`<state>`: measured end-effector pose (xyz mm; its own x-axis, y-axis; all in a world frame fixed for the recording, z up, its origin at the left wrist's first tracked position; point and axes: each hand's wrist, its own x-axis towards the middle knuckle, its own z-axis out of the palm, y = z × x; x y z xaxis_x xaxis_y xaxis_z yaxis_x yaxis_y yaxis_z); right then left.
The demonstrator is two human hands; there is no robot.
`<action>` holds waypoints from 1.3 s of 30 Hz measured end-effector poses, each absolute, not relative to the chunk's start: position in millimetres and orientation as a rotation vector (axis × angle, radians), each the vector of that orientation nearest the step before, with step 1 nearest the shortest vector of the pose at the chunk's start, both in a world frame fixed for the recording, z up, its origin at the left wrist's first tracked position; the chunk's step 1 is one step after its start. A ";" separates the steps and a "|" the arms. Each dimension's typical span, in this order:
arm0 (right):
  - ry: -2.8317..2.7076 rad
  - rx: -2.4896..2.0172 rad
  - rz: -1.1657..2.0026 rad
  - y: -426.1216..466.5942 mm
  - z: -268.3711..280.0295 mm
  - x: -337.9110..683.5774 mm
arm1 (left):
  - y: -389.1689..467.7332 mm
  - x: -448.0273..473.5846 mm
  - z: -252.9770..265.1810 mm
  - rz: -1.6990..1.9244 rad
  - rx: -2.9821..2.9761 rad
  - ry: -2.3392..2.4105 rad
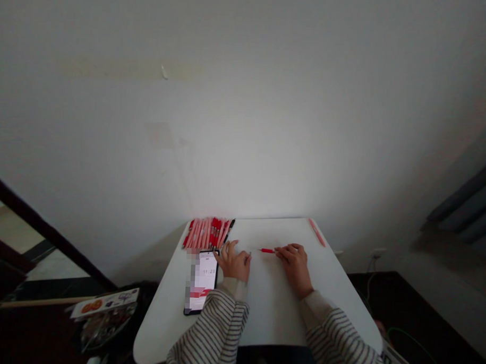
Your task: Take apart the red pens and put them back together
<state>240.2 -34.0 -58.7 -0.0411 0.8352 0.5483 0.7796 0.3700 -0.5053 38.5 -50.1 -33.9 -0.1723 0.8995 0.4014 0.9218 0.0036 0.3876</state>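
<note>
My right hand [293, 266] is closed, its fingertips gripping one end of a red pen part [267, 251] just above the table. A thin, pale tip points left from that part, toward my other hand. Across a short gap, my left hand [235, 262] has its thumb and a finger pinched together at a tiny piece too small to name, while the other fingers spread out. Beside the left hand lies a phone [208, 281] with a lit screen showing digits. Red and pink pens [205, 232], several with dark ends, lie in a row beyond it.
A single pink pen [316, 232] lies at the far right edge of the white table [270, 310]. The table's far edge meets a pale wall [260, 151]. On the floor at left stands a filled bag or bin [106, 326] with a printed sheet on top.
</note>
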 end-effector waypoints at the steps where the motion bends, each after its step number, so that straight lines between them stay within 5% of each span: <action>1: -1.816 -1.413 0.091 -33.8 -59.1 240.3 | -50.2 38.6 -33.5 -0.902 -1.994 -2.204; 39: -1.914 -1.406 0.155 -38.6 -47.7 235.3 | -50.6 38.6 -29.0 -1.134 -2.135 -1.987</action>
<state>235.3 -38.6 -47.7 -0.1222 0.8640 0.4885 0.7739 0.3911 -0.4981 38.6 -50.6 -29.0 -0.0693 0.8620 0.5022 0.8707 -0.1934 0.4522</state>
